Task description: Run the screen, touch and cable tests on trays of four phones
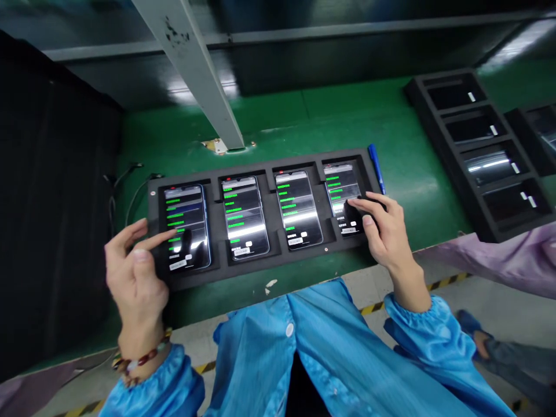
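Note:
A black foam tray (217, 269) lies before me with several smartphones in its slots, their lit dark screens showing lines of green text. My left hand (136, 272) is at the tray's left end, its index finger stretched over the leftmost smartphone (197, 226). At the right end, my right hand (386, 229) reaches an extended finger to the screen of the rightmost smartphone (341, 179). Between them lie a second smartphone (256, 223) and a third smartphone (308, 217), neither touched. Both hands hold nothing. Whether the fingertips press the glass I cannot tell.
A blue pen (376, 168) lies beside the tray's right end on the green table (278, 130). A grey post (204, 75) rises behind the tray. Dark cables (130, 194) lie at left. Another foam tray (460, 174) with phones stands right, near a person's lilac sleeve (512, 260).

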A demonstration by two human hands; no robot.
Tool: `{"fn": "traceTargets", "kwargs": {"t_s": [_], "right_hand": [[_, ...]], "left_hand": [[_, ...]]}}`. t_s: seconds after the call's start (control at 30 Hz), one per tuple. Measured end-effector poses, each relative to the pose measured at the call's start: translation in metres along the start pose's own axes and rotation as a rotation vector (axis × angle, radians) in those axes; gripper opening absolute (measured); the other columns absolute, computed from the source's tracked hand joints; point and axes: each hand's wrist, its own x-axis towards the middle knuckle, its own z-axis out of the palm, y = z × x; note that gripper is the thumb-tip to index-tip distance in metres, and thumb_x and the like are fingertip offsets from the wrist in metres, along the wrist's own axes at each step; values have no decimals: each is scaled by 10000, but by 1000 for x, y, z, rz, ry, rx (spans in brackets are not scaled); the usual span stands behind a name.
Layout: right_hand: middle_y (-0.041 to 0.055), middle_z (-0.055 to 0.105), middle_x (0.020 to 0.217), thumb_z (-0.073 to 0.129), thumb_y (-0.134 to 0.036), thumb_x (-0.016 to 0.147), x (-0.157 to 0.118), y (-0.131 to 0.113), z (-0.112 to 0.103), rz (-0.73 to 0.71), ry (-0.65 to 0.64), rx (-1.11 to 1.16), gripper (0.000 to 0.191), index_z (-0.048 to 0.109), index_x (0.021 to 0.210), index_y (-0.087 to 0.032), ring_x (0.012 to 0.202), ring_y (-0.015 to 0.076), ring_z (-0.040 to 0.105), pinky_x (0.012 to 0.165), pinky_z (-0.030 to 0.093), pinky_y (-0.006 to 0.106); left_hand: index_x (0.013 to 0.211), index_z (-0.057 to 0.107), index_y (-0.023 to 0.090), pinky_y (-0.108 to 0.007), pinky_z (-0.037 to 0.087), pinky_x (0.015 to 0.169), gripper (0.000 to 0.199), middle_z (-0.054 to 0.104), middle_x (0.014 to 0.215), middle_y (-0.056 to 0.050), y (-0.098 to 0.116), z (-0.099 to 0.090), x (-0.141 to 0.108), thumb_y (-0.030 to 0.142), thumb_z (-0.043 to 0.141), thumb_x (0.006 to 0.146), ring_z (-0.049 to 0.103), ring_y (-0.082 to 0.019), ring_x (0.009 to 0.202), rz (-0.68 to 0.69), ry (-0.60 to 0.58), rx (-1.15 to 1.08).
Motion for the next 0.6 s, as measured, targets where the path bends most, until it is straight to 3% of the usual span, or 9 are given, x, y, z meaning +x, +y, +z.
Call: {"fn": "traceTargets", "kwargs": {"t_s": [0.2,0.37,0.47,0.6], "right_hand": [[105,758,1391,410,-445,1111,-8,3,-3,-24,55,38,464,771,1365,-302,1472,348,599,1240,419,613],[107,732,1424,425,-434,1101,-16,1,-1,-45,61,-8,450,814,1285,-302,1435,356,619,1210,408,623],[103,739,1417,444,-375,1101,-14,-17,7,-135,53,31,425,786,1343,-304,1420,340,630,1187,426,598],[92,762,1400,429,-320,1109,0,-51,20,-233,-110,44,431,728,1418,-299,1471,321,602,1215,399,584]], "left_hand": [[1255,852,451,-492,470,1315,540,637,1578,37,0,0,-1,635,377,1075,610,-314,1484,34,44,-37],[1259,855,379,-496,476,1301,580,632,1592,2,-5,1,-1,623,355,1096,604,-310,1489,54,44,-21],[1239,862,344,-499,464,1301,563,643,1579,-20,-8,1,-1,596,376,1106,606,-315,1479,80,49,-42],[1191,870,298,-523,459,1293,585,670,1547,-41,-9,2,-2,586,367,1111,610,-325,1460,92,65,-24]]}}
